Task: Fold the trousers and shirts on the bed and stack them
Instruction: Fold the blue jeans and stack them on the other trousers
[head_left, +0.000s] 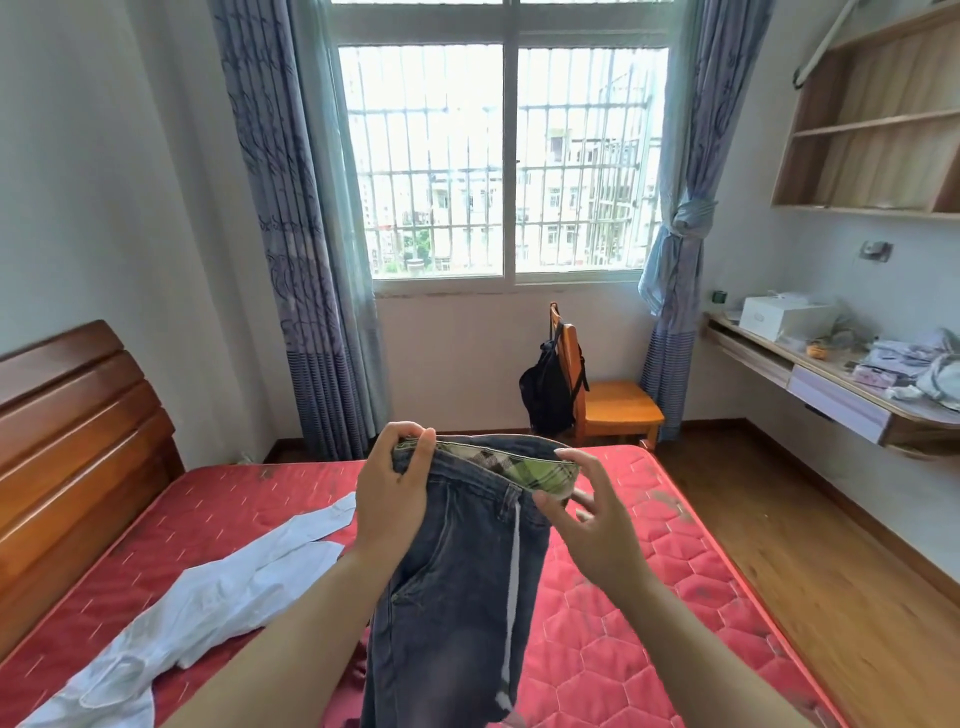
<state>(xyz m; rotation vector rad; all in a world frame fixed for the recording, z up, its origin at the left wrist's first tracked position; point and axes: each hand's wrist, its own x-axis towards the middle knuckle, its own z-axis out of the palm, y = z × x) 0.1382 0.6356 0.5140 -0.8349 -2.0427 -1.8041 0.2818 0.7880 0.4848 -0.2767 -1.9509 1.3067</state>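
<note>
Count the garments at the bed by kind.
Trousers: 1, dark jeans, waistband gripped by left hand and right hand.
Shirts: 1, white shirt, lying unfolded on the red mattress.
Total: 2

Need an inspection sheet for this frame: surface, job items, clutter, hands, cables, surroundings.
Surface: red quilted mattress, with dark marks near its far edge.
Job's things: jeans held up over the mattress by the waistband, unfolded; white shirt lying crumpled on the mattress's left side.
Clutter: white box and loose papers or cloth on the desk at right.
Grippers: left hand grips the waistband's left end; right hand pinches its right end.
Cables: nothing seen.
Surroundings: wooden headboard, barred window, curtains, chair with a black backpack hung on it, wall shelves.
</note>
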